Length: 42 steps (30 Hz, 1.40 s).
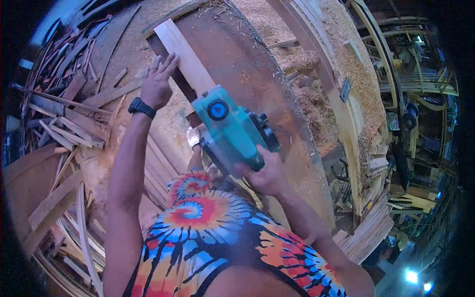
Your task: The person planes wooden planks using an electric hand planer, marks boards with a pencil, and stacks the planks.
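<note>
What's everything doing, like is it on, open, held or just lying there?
Pale board: lying flat, partly under the green planer.
Green planer: held; can't tell if it's running.
Right hand: closed on the planer's handle.
Left hand: open, at the board's edge.
Watch: strapped on.
Lamp: lit.

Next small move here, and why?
Probably bring the left hand back onto the planer's front knob. That hand is at the board's edge, ahead of the planer, which rests on the board with only the right hand gripping it, and the knob is free.
</note>
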Motion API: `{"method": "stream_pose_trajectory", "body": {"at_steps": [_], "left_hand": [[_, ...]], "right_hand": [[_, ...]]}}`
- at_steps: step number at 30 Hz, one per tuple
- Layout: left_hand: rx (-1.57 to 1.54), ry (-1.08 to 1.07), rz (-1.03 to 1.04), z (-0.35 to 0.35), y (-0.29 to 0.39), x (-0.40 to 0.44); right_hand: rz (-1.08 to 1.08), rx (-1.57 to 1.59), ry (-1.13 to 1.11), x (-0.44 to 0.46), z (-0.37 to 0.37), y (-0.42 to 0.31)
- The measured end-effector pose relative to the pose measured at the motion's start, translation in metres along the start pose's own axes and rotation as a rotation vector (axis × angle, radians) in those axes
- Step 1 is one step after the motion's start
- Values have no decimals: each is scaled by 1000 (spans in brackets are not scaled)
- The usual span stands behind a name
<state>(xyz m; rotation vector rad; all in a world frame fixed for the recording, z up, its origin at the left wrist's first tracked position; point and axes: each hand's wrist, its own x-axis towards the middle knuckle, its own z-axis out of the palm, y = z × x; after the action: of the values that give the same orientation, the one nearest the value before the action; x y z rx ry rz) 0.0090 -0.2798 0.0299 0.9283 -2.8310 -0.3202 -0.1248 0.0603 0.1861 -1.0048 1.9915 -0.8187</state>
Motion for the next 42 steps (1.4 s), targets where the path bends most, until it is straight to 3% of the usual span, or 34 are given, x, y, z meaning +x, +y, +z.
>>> {"method": "stream_pose_trajectory", "body": {"at_steps": [4,7,8,11,12,15,17,19,21,25,29,30,33,34,40,42], "left_hand": [[-171,-45,44,-1,-23,9],[-905,-10,148,7,-43,17],[-805,141,84,-11,-27,19],[-1013,455,-392,-1,-44,28],[-943,503,-405,13,-51,23],[-705,159,-450,11,-15,1],[-638,45,-446,-5,46,-36],[-678,63,-245,31,67,-74],[-948,3,-104,28,103,-103],[-768,-85,-154,46,152,-152],[-596,-4,-248,54,206,-160],[-521,28,-268,56,213,-158],[-531,-24,-417,54,225,-147],[-419,90,-382,66,225,-146],[-345,-2,-466,52,222,-140],[-377,-121,-529,33,227,-144]], "right_hand": [[-32,78,22,40,11,-15],[-173,19,56,88,20,-31],[-210,46,52,104,22,-36],[-213,101,52,133,26,-52],[-208,117,51,134,25,-50],[-166,125,53,105,15,-46],[-189,185,89,81,6,-24],[-165,144,113,52,-9,-5],[-81,170,133,26,-30,3],[114,236,221,-2,-70,24],[159,407,371,-6,-84,56],[267,386,382,-6,-87,71],[102,409,342,-8,-83,103],[96,381,340,-7,-82,108],[58,313,322,-4,-81,115],[-6,242,327,-2,-82,118]]}}
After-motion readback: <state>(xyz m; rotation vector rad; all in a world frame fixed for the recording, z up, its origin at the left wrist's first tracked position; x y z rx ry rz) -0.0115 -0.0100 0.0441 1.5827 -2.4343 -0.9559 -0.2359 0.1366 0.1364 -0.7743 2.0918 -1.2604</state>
